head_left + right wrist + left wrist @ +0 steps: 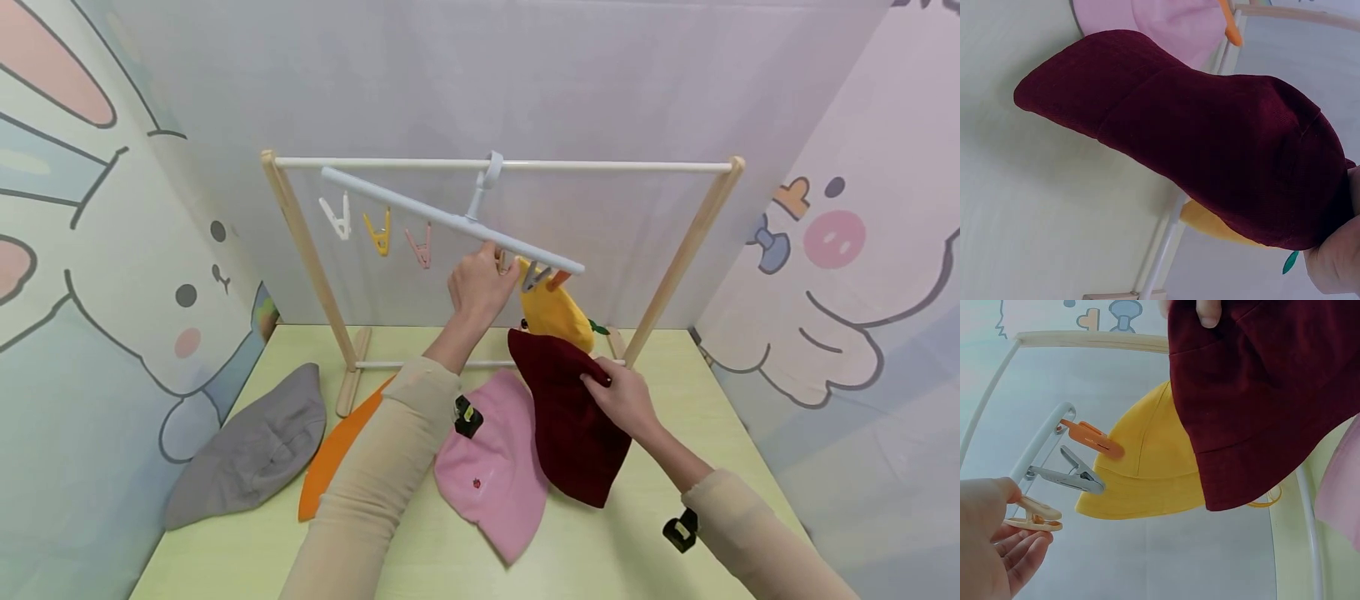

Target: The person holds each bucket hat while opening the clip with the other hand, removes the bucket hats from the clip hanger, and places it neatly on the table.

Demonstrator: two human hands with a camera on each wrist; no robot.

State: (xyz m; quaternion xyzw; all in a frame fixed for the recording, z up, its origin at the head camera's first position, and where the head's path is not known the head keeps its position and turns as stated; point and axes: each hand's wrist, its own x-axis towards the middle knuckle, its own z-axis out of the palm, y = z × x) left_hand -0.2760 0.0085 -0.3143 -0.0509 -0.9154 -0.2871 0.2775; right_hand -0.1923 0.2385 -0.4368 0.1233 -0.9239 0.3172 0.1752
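My left hand pinches a cream clothespin that hangs under the pale blue hanger bar. In my right hand is a dark red bucket hat, gripped by its crown and held above the table. Behind it a yellow hat hangs from the bar's right end, where an orange clothespin clips it. A grey clothespin touches or nearly touches the yellow hat; I cannot tell if it grips. White, yellow and pink clothespins dangle on the left half.
The hanger hooks over the white rail of a wooden-legged rack. On the table lie a grey hat, an orange hat partly behind my left arm, and a pink hat. Printed curtains stand on both sides.
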